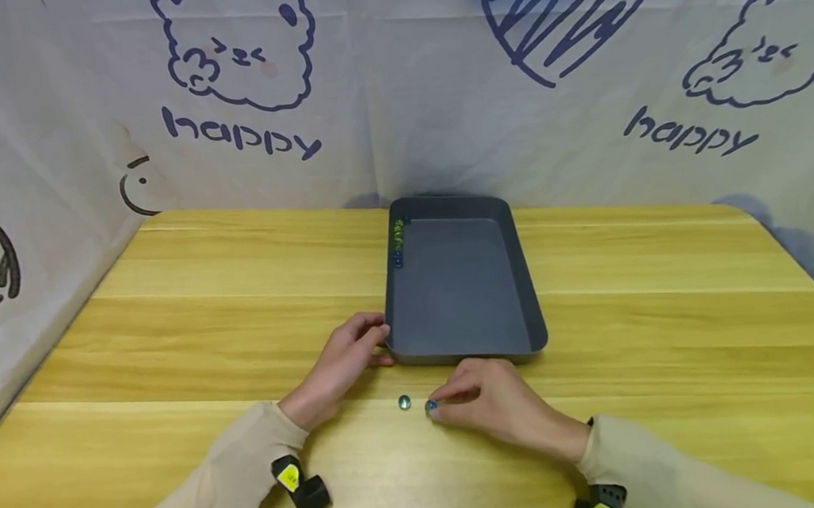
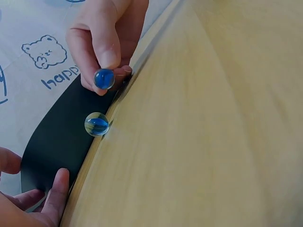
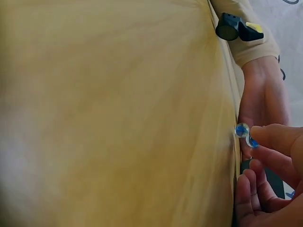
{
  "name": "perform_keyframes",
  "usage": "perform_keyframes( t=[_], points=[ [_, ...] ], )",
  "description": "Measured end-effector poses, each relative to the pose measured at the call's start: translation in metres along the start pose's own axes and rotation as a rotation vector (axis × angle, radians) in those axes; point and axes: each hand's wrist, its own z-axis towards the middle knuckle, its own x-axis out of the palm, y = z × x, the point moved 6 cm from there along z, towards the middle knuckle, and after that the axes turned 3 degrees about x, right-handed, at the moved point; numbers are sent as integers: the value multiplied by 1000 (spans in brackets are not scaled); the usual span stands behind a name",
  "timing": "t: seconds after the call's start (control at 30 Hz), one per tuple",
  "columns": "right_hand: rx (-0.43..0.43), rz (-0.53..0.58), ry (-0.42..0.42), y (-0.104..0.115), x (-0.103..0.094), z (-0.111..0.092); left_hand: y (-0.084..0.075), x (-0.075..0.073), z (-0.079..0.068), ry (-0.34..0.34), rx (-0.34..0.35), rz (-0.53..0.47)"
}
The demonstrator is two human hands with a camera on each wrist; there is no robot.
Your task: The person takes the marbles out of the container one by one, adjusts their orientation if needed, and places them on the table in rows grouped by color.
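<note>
A blue-and-clear glass marble (image 2: 104, 79) is pinched between the thumb and fingertip of my right hand (image 1: 494, 403), just in front of the tray's near edge. A second glass marble (image 1: 404, 402), clear with blue and yellowish swirls, lies on the table to its left. In the right wrist view the held marble (image 3: 253, 141) partly overlaps the other one. My left hand (image 1: 340, 367) touches the near left corner of the dark grey tray (image 1: 463, 289), its fingers resting against the outer wall. Along the tray's inner left side runs a row of small green and blue marbles (image 1: 398, 243).
The wooden table (image 1: 238, 299) reaches back to a white cloth (image 1: 424, 109) with blue drawings, which hangs behind the tray and at both sides. A small black camera (image 1: 302, 489) is strapped to the left wrist, and another (image 1: 600, 503) to the right.
</note>
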Motion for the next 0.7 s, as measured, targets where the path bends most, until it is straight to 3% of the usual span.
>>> perform_keyframes(
  t=[0.3,0.7],
  points=[
    [-48,-24,-22,-2,1,6,0,0,1,-3,-1,2],
    [-24,-65,-12,-4,3,9,1,0,0,-12,6,-2]
  ],
)
